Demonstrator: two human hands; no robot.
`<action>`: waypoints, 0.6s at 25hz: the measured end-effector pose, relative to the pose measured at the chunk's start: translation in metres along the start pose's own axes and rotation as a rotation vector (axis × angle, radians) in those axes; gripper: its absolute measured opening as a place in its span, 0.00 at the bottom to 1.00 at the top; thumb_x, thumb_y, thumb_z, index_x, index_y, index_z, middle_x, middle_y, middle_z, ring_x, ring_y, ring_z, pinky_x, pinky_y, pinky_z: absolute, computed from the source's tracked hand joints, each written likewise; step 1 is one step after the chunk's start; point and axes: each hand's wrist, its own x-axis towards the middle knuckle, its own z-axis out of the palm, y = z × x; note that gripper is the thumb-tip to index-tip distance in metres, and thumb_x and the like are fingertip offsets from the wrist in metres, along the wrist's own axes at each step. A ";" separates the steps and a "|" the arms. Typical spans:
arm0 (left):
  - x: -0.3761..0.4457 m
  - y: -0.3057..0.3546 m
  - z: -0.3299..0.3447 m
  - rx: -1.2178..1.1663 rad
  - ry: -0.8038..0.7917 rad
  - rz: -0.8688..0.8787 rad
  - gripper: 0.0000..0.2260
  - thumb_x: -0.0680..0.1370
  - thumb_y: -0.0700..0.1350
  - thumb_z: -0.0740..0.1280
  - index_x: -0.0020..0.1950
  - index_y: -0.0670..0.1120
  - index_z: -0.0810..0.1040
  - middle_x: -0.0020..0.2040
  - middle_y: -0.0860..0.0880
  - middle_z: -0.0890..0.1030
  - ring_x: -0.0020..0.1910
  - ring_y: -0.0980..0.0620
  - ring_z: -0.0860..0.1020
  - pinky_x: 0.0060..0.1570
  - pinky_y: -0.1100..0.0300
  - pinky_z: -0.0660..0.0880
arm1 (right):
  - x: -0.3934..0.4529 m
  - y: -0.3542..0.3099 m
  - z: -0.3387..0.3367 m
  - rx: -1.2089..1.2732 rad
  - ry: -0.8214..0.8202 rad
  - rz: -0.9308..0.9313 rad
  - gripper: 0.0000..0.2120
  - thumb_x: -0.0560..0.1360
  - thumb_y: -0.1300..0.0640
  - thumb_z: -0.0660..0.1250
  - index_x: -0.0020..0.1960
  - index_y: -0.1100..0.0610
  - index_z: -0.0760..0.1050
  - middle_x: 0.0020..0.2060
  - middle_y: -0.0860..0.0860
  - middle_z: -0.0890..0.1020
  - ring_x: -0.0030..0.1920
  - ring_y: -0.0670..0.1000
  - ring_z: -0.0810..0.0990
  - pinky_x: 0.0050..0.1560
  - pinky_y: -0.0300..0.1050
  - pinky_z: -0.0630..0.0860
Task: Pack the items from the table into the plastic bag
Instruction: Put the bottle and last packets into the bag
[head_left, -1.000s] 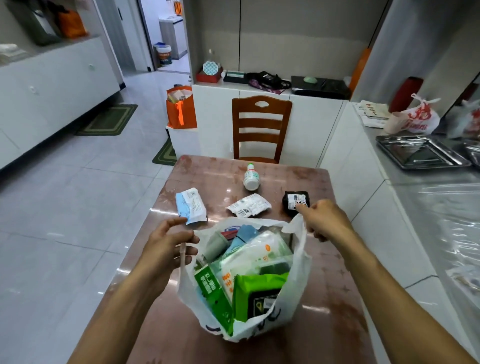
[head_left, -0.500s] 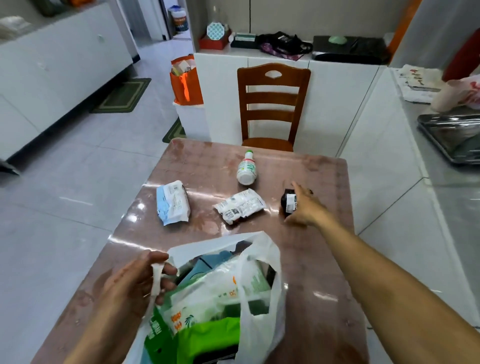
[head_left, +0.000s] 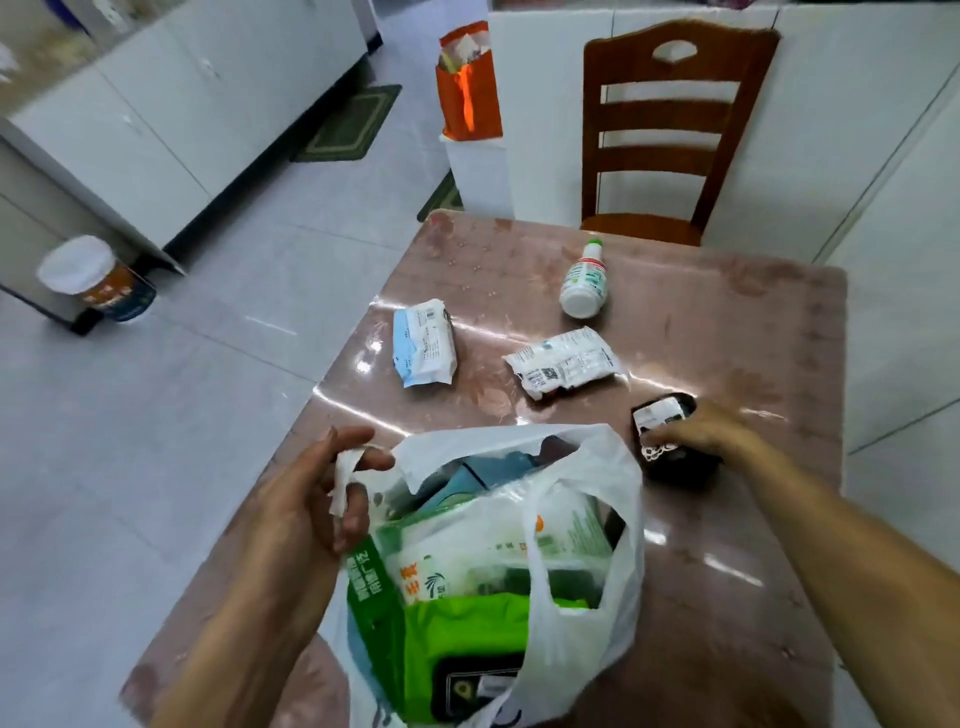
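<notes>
A white plastic bag (head_left: 582, 618) stands open at the near edge of the table, filled with green and white packs. My left hand (head_left: 311, 493) grips the bag's left handle. My right hand (head_left: 701, 434) is closed on a black packet (head_left: 670, 441) with a white label, just right of the bag's mouth. Farther back on the table lie a blue-and-white wipes pack (head_left: 423, 349), a white sachet (head_left: 563, 368) and a small white bottle (head_left: 586, 280) with a green cap, on its side.
The brown glossy table (head_left: 753, 519) has a wooden chair (head_left: 670, 130) at its far side. An orange paper bag (head_left: 467, 88) stands on a white box beyond the table's left corner. A tub (head_left: 93, 280) sits on the floor at left.
My right hand let go of the bag's right handle, reached to the black packet and closed on it, and now has drawn it nearer the bag. The left hand kept its handle.
</notes>
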 end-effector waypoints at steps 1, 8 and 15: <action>-0.001 0.008 -0.008 0.012 0.025 0.030 0.12 0.78 0.48 0.63 0.50 0.44 0.82 0.43 0.42 0.81 0.21 0.54 0.60 0.24 0.61 0.54 | -0.018 0.001 0.010 0.198 -0.065 -0.052 0.30 0.52 0.46 0.82 0.52 0.55 0.82 0.46 0.54 0.86 0.45 0.53 0.84 0.51 0.53 0.82; -0.007 0.052 -0.042 0.047 -0.013 0.031 0.14 0.79 0.54 0.61 0.58 0.47 0.75 0.53 0.39 0.85 0.27 0.52 0.58 0.29 0.58 0.58 | -0.221 -0.088 -0.012 1.131 0.154 -0.855 0.23 0.68 0.65 0.73 0.59 0.51 0.73 0.51 0.49 0.82 0.52 0.51 0.82 0.48 0.45 0.81; -0.009 0.059 -0.061 -0.075 -0.106 0.040 0.15 0.79 0.54 0.59 0.61 0.47 0.72 0.51 0.34 0.84 0.23 0.53 0.54 0.28 0.58 0.52 | -0.276 -0.148 0.166 -0.451 0.446 -1.219 0.37 0.62 0.58 0.78 0.67 0.51 0.68 0.59 0.56 0.77 0.52 0.58 0.76 0.49 0.54 0.79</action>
